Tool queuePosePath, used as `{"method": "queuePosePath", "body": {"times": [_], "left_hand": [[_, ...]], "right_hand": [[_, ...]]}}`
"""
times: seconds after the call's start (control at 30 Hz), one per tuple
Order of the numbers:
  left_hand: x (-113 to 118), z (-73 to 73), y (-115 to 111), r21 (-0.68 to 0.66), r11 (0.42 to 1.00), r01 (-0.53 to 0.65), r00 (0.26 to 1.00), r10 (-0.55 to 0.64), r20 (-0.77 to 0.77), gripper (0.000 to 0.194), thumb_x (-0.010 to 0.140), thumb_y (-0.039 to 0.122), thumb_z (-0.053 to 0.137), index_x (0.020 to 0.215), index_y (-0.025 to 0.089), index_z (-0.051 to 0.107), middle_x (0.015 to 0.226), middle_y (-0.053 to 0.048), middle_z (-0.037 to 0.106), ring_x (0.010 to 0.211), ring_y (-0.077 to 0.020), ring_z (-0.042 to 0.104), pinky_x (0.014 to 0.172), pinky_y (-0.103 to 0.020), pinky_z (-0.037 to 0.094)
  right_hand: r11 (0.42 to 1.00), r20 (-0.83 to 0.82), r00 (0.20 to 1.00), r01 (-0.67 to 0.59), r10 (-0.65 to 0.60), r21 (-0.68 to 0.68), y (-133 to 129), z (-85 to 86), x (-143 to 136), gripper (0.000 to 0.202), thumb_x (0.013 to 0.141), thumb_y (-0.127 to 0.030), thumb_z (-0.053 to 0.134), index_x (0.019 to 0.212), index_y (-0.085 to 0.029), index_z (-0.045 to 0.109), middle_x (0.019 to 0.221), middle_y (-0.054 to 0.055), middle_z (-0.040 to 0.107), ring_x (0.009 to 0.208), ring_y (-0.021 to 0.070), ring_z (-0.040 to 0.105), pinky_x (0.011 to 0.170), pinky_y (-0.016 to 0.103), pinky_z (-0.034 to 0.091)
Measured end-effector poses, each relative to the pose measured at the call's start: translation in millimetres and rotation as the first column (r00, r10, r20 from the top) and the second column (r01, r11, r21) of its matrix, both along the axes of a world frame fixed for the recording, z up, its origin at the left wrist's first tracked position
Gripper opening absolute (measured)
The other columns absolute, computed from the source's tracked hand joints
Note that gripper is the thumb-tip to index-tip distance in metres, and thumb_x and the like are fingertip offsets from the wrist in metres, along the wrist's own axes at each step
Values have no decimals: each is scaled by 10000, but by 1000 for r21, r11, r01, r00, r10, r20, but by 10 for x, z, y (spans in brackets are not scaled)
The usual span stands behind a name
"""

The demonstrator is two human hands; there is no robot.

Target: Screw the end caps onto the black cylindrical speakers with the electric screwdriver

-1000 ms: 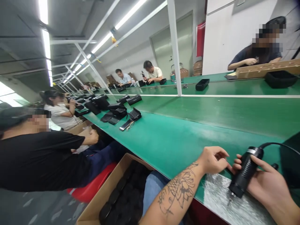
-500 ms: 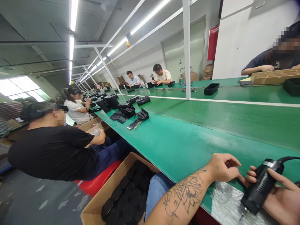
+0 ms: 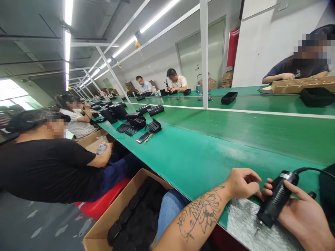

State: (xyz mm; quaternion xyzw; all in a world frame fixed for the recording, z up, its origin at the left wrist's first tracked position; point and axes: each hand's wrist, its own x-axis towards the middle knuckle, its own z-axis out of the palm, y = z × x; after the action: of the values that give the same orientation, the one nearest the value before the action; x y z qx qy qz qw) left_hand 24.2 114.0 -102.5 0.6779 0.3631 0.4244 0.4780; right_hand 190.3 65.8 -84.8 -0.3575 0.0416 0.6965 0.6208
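Note:
In the head view's lower right, my right hand [image 3: 300,205] is wrapped round a black electric screwdriver [image 3: 277,200], whose bit points down and left over a silvery wrapped sheet [image 3: 243,216]. A black cord runs from the tool's top to the right edge. My left hand [image 3: 242,183], at the end of a tattooed forearm, rests by the green table [image 3: 183,157] just left of the tool. Its fingers are curled, with the tips near my right hand's fingers; whether they hold anything small cannot be made out.
Black cases [image 3: 136,120] lie on the table at mid-left. An open carton [image 3: 123,195] of black parts stands below the table edge. A person in black [image 3: 52,164] sits at left. A white post [image 3: 203,55] rises behind the table.
The whole view has shifted, so the table, hands and tool appear further left. My right hand still holds the screwdriver. More of my right hand shows.

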Motion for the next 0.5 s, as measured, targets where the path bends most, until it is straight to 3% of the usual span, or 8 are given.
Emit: {"method": "queuePosePath", "body": {"times": [0.1, 0.17, 0.5], "left_hand": [[-30, 40, -2, 148, 988, -39, 999, 42, -21, 239, 702, 147, 598, 895, 113, 734, 716, -27, 665, 597, -107, 585, 573, -209, 494], [-55, 54, 4, 195, 980, -31, 999, 36, -22, 221, 686, 145, 606, 869, 120, 727, 729, -28, 673, 619, -118, 591, 607, -230, 509], [-106, 106, -14, 271, 962, -15, 999, 24, -30, 175, 713, 150, 593, 854, 127, 694, 733, -29, 676, 618, -131, 617, 633, -254, 536]], "right_hand": [[994, 61, 995, -69, 74, -80, -18, 71, -28, 278, 842, -245, 553, 1087, -176, 666, 789, 95, 649, 590, 229, 637, 583, 508, 667], [996, 77, 994, -78, 82, -47, -29, 111, -52, 249, 856, -263, 554, 1063, -173, 659, 782, 83, 658, 595, 218, 634, 632, 515, 669], [995, 72, 994, -86, 83, 43, -45, 88, -64, 195, 888, -279, 572, 1009, -154, 661, 757, 77, 684, 597, 208, 642, 689, 497, 662]]}}
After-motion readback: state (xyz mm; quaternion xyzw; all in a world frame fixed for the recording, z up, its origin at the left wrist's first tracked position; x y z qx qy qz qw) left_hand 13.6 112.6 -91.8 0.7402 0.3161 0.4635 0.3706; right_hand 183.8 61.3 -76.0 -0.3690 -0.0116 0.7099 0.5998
